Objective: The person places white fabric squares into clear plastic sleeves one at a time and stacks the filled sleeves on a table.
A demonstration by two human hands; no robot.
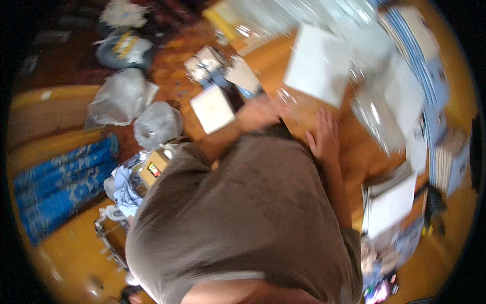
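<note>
My left hand (260, 112) reaches across in front of my body and is smeared by motion, so its fingers cannot be made out. Close to its fingertips lies a crinkled bit of clear plastic (289, 100). A pale square block (212, 109), perhaps a box or a stack, lies on the left of that hand. My right hand (325, 136) rests on the wooden table (349, 175), fingers stretched out and nothing in them. Beyond it is a large white sheet (316, 63), with a clear plastic wrapper (377, 119) to its right.
Blue-and-white folded stacks (412, 61) line the far right edge, and white papers (390, 202) lie nearer. Translucent plastic bags (158, 124) sit on the left. Beyond them is a blue patterned cloth (66, 182). Clear plastic packaging (293, 15) is heaped at the back.
</note>
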